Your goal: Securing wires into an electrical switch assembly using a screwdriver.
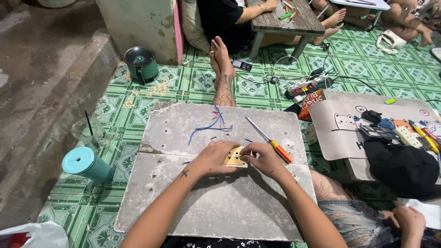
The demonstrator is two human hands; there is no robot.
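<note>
Your left hand (215, 157) and right hand (260, 158) both pinch the cream socket plate (235, 158) between them on the grey board (220, 202). Keep it flat and steady; the screwdriver (270, 140) lies just beyond your right fingers.

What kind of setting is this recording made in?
Probably an informal floor-level workspace, in a home or small workshop. People sit on a green patterned mat. Both hands work a small beige part on a worn grey board, beside a screwdriver and loose wires.

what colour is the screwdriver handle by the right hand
Yellow with an orange-red grip end; the screwdriver lies beside the right hand, clearest in the head view.
</note>
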